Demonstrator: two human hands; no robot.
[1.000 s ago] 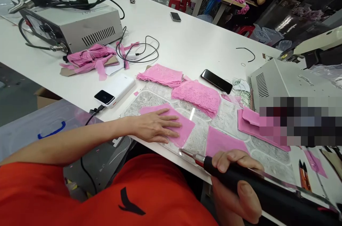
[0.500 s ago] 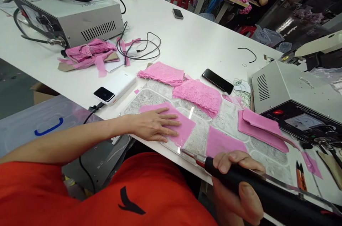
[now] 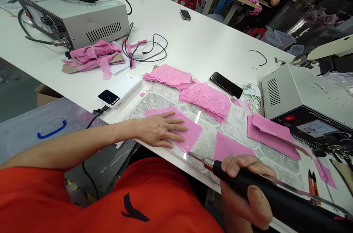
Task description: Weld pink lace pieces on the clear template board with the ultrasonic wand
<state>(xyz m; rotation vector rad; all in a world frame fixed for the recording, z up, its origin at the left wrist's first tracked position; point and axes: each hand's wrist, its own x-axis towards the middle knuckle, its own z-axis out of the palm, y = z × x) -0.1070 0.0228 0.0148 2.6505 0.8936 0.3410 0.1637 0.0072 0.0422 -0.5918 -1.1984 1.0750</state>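
Observation:
My left hand point(image 3: 160, 130) lies flat, fingers stretched out, on a pink fabric piece point(image 3: 190, 133) spread on a clear plate over white lace point(image 3: 154, 102). My right hand point(image 3: 245, 189) is wrapped round the black handle of a cutting tool point(image 3: 275, 196); its metal tip point(image 3: 195, 157) sits near the front corner of that pink piece. A second pink piece point(image 3: 230, 148) lies just behind the right hand. Two stacks of pink lace point(image 3: 205, 99) rest at the far side of the plate.
A grey control box point(image 3: 300, 97) stands at the right with folded pink fabric point(image 3: 270, 135) before it. Another grey box point(image 3: 79, 20) with cables is far left. A white power bank point(image 3: 120, 91), two phones point(image 3: 226, 84) and loose wires lie on the white table point(image 3: 198, 42).
Both hands have stayed in place. The view has shifted slightly, and the tool tip sits a little further right.

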